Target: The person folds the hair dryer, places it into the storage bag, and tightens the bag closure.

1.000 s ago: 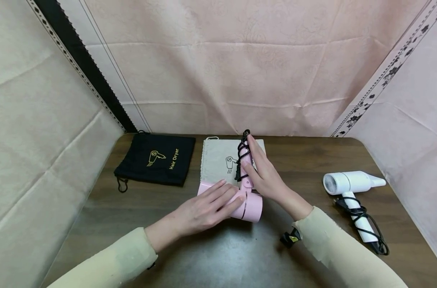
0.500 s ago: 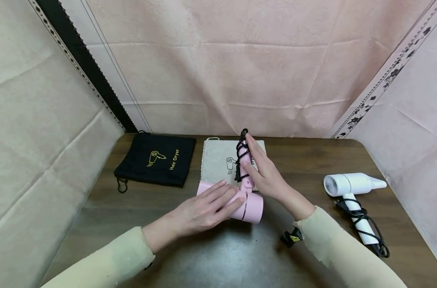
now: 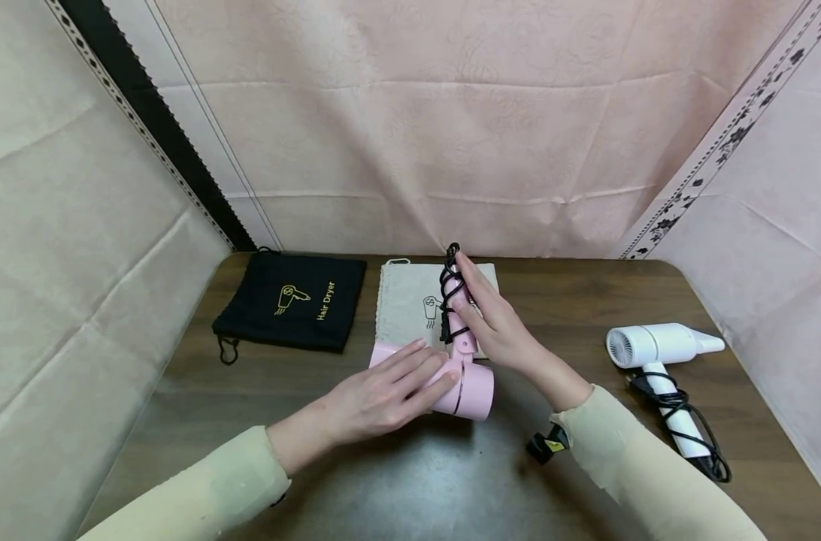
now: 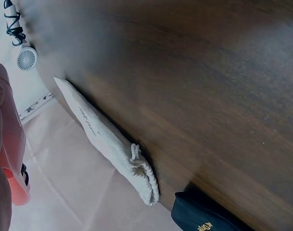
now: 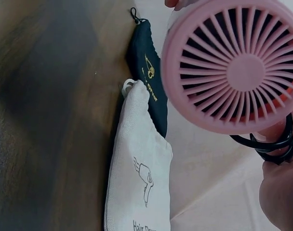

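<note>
A pink hair dryer (image 3: 474, 392) is held above the table, its handle pointing away and wrapped in a black cord (image 3: 451, 284). My left hand (image 3: 373, 398) grips the barrel from above; the left wrist view shows part of that hand (image 4: 1, 168) beside the pink body (image 4: 12, 130). Against the right side of the handle lies my right hand (image 3: 501, 327), its fingers straight and its thumb across the handle. The right wrist view shows the round slotted end (image 5: 245, 72), with part of the right hand (image 5: 281, 192) touching the looped cord.
A whitish drawstring bag (image 3: 404, 300) lies beyond the dryer. Left of it is a black bag (image 3: 298, 300) marked "Hair Dryer". At the right stands out a white hair dryer (image 3: 661, 343) with a black cord. Cloth hangs behind and beside the wooden table (image 3: 559, 282).
The tip of the pink handle has tilted slightly left, and my right hand has shifted left with it. The left hand stays on the barrel.
</note>
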`<action>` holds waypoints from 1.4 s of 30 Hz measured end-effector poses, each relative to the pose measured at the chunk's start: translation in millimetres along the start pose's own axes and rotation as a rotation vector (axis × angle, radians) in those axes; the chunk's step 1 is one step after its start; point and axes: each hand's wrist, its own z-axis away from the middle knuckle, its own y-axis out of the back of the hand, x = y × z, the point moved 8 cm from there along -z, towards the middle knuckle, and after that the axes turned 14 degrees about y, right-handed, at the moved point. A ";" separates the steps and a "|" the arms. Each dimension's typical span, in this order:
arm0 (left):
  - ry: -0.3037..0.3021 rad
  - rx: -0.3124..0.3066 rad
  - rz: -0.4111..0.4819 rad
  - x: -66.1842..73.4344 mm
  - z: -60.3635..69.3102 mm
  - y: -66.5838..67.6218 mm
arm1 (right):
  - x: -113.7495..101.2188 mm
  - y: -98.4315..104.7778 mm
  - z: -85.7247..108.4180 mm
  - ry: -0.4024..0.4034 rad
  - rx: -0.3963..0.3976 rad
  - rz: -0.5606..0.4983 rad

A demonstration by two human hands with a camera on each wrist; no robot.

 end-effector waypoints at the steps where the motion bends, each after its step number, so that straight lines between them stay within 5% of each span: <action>1: 0.001 0.004 0.002 0.1 0.1 0.3 | 0.0 -0.4 -0.3 0.004 0.003 -0.001; 11: -0.080 0.018 -0.032 3.7 -4.7 -0.8 | -12.9 -19.3 -5.1 0.084 -0.109 -0.091; 23: -0.097 0.005 -0.066 4.7 -2.1 -1.4 | -19.3 -21.5 -0.1 0.137 -0.287 0.076; 31: -0.118 0.041 -0.096 6.4 -1.5 -2.3 | -14.8 -19.4 -1.2 0.124 -0.257 0.068; 42: -0.137 0.003 -0.121 8.1 0.9 -1.2 | -11.6 -0.2 6.1 0.057 -0.127 -0.012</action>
